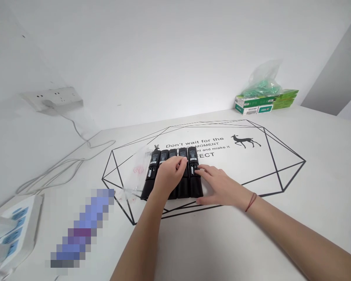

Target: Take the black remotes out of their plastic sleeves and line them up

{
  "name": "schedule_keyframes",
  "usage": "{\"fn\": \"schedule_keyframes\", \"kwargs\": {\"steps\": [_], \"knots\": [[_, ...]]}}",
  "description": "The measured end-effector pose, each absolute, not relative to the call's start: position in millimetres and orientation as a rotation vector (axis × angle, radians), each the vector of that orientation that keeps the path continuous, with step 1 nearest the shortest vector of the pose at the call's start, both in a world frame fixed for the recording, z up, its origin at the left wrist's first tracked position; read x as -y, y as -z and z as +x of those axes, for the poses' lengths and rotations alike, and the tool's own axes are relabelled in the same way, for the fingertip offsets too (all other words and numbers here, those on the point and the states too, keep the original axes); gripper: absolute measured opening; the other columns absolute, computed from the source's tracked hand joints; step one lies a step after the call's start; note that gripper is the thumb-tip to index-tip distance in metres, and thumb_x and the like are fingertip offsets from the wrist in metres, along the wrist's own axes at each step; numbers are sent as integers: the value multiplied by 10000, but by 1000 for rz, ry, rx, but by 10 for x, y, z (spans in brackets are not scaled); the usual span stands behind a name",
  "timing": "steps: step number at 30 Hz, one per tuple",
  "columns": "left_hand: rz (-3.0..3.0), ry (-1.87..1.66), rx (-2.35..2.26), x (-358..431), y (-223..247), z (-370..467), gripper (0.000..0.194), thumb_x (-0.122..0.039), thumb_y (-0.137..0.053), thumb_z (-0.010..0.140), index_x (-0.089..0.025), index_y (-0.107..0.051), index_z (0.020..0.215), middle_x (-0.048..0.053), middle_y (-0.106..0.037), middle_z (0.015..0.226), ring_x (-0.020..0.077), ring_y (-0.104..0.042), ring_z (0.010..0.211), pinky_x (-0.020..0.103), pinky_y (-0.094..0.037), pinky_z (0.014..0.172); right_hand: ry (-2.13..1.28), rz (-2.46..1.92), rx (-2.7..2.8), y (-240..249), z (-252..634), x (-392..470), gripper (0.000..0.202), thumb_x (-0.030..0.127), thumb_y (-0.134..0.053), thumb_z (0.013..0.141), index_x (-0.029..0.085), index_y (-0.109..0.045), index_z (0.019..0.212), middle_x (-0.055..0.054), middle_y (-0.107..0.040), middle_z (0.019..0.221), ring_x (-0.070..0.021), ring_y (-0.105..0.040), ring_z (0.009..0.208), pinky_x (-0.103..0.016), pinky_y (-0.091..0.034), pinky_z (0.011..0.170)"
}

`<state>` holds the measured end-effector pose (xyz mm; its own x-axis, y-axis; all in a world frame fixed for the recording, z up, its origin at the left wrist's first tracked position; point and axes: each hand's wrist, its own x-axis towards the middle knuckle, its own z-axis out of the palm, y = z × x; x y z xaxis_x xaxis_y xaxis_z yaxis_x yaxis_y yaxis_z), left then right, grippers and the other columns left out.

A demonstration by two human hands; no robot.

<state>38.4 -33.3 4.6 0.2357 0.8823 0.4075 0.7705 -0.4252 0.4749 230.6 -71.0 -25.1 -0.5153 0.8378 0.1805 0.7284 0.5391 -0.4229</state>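
Several black remote controls (pixel 195 187) lie side by side on the table, backs up, with small white labels. The battery compartments of the leftmost and rightmost ones are uncovered; my left hand hides the middle part of the others. My left hand (pixel 169 173) is curled over the row, thumb and fingers drawn together above the second remote from the right. Whatever it may pinch is hidden. With fingers stretched out, my right hand (pixel 218 183) touches the rightmost remote beside its battery compartment, while its thumb rests lower, near the remote's bottom end.
Left of the remotes lies a clear plastic bag (pixel 134 171). A power strip (pixel 20 230), a blurred-out bluish object (pixel 83 230) and a grey cable (pixel 67 171) occupy the left side. Green-and-white boxes (pixel 254 105) under a plastic bag (pixel 263 82) stand by the wall.
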Motion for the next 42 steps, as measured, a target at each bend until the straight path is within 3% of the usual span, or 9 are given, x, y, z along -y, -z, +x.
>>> {"fn": "schedule_keyframes", "kwargs": {"steps": [4, 15, 19, 23, 27, 32, 35, 39, 42], "knots": [[2340, -879, -1585, 330, -17, 398, 325, -331, -381, 906, -192, -632, 753, 18, -631, 703, 140, -563, 687, 253, -397, 641, -371, -1264, 2469, 329, 2274, 699, 835, 623, -632, 698, 166, -424, 1367, -167, -349, 1476, -346, -399, 1277, -506, -383, 981], [2378, -792, -1604, 313, 20, 385, 323, -321, -362, 919, -196, -631, 789, 12, -629, 704, 142, -549, 655, 258, -385, 620, -446, -1383, 2416, 142, 2295, 792, 518, 392, -715, 667, 141, -578, 1098, -161, -515, 1201, -318, -529, 1033, -430, -473, 812], [2490, -663, -1560, 359, 101, 509, 286, -287, -387, 920, -208, -662, 905, 37, -690, 870, 174, -601, 825, 293, -419, 745, -511, -1491, 2497, 12, 2357, 875, 433, 248, -678, 662, 159, -587, 1076, -100, -573, 961, -252, -574, 790, -343, -448, 625], [2598, -487, -1604, 442, 170, 651, 291, -266, -412, 915, -260, -660, 1068, 49, -677, 1100, 219, -583, 999, 361, -414, 824, -617, -1509, 2544, -35, 2483, 902, 498, 140, -595, 691, 237, -568, 1178, -26, -570, 803, -173, -545, 589, -269, -340, 502], [2646, -374, -1608, 499, 179, 696, 323, -257, -402, 925, -282, -640, 1143, 49, -556, 1340, 254, -515, 1137, 427, -400, 883, -605, -1465, 2604, -48, 2546, 922, 499, 65, -540, 703, 325, -609, 1124, -14, -563, 811, -148, -554, 585, -246, -307, 500], [2645, -360, -1570, 507, 165, 670, 307, -279, -417, 930, -311, -665, 1108, 39, -549, 1349, 270, -513, 1128, 452, -406, 876, -506, -1680, 2547, -81, 2500, 938, 194, 254, -634, 751, 220, -606, 940, -56, -567, 883, -174, -564, 607, -259, -313, 493], [2630, -428, -1593, 496, 159, 644, 294, -277, -426, 927, -299, -690, 1055, 44, -589, 1291, 255, -537, 1094, 427, -414, 869, -361, -1783, 2515, -62, 2495, 885, 105, 174, -572, 786, 184, -551, 888, -58, -575, 790, -197, -569, 642, -263, -287, 496], [2583, -544, -1661, 473, 148, 607, 300, -285, -418, 924, -271, -682, 1064, 52, -637, 1207, 243, -556, 1054, 403, -416, 853, -261, -1819, 2484, -44, 2561, 784, 182, 68, -509, 740, 167, -535, 890, -58, -562, 708, -229, -567, 678, -272, -283, 522], [2556, -584, -1695, 458, 132, 592, 297, -287, -409, 922, -267, -679, 1043, 46, -658, 1159, 234, -569, 1019, 388, -415, 831, -345, -1795, 2365, -68, 2612, 730, 279, 130, -523, 761, 129, -542, 1039, -111, -578, 880, -242, -586, 748, -282, -355, 586]]}}
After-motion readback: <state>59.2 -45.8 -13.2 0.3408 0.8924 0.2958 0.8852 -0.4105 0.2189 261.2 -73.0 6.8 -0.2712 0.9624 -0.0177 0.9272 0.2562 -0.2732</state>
